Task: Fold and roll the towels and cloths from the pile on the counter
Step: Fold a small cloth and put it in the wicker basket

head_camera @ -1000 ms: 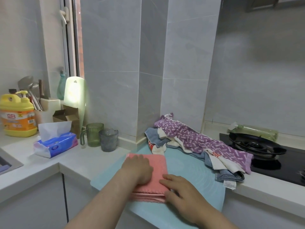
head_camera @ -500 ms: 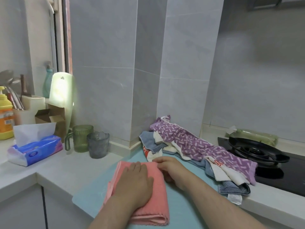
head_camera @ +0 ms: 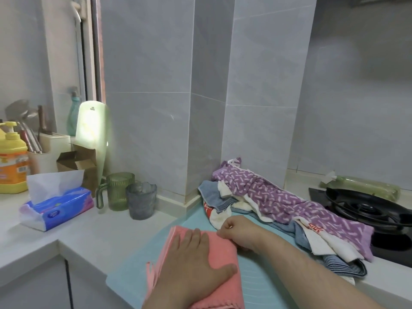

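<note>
A folded pink cloth [head_camera: 223, 250] lies on a light blue mat [head_camera: 263, 288] at the counter's front. My left hand [head_camera: 194, 262] presses flat on the cloth's middle with fingers straight. My right hand [head_camera: 238, 230] sits at the cloth's far right corner, fingers curled and pinching the edge. Behind it is the pile of cloths [head_camera: 278, 210]: a purple patterned towel on top, with white, blue and striped cloths under it.
A black gas hob [head_camera: 367, 208] sits to the right of the pile. Two glass cups [head_camera: 131, 195], a tissue pack [head_camera: 55, 208], a yellow detergent bottle [head_camera: 11, 161] and a utensil holder [head_camera: 49, 150] stand on the left counter. Tiled wall is close behind.
My right hand moved from the cloth's near edge to its far right corner. My left hand slid toward me onto the cloth's middle. The view shifted.
</note>
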The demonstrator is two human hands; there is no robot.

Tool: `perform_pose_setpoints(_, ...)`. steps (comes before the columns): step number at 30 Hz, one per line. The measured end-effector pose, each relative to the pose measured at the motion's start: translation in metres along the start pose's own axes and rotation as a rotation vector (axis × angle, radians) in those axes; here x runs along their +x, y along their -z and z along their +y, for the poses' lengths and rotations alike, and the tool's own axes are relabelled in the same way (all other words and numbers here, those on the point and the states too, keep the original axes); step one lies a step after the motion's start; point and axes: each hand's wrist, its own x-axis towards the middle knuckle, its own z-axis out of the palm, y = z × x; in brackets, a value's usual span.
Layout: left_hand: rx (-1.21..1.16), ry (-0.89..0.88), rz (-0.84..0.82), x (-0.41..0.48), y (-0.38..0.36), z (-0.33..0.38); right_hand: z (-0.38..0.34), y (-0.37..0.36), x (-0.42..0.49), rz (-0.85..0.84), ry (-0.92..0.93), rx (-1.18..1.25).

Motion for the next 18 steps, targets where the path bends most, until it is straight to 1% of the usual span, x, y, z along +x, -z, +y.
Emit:
perform_pose_setpoints(2,0.015,0.009,-0.018,0.000,0.001,0.000,0.002,-0.008,0.001,0.104,0.071,-0.090)
perform_pose_setpoints(4,0.022,0.011,-0.038,0.000,0.003,0.002,0.008,-0.012,-0.001,0.183,0.106,-0.082)
perform_pose_setpoints(6,0.028,0.005,-0.054,-0.001,0.005,0.003,0.013,-0.012,-0.004,0.218,0.118,-0.033)
perform_pose_setpoints(9,0.034,-0.008,-0.082,-0.004,0.006,0.003,0.016,-0.016,-0.010,0.270,0.122,-0.090)
perform_pose_setpoints(14,0.067,-0.030,-0.093,-0.003,0.003,0.002,0.015,-0.021,-0.010,0.297,0.154,-0.181)
perform_pose_setpoints(18,0.069,-0.022,-0.092,-0.004,0.000,0.004,0.012,-0.021,-0.016,0.297,0.101,-0.194)
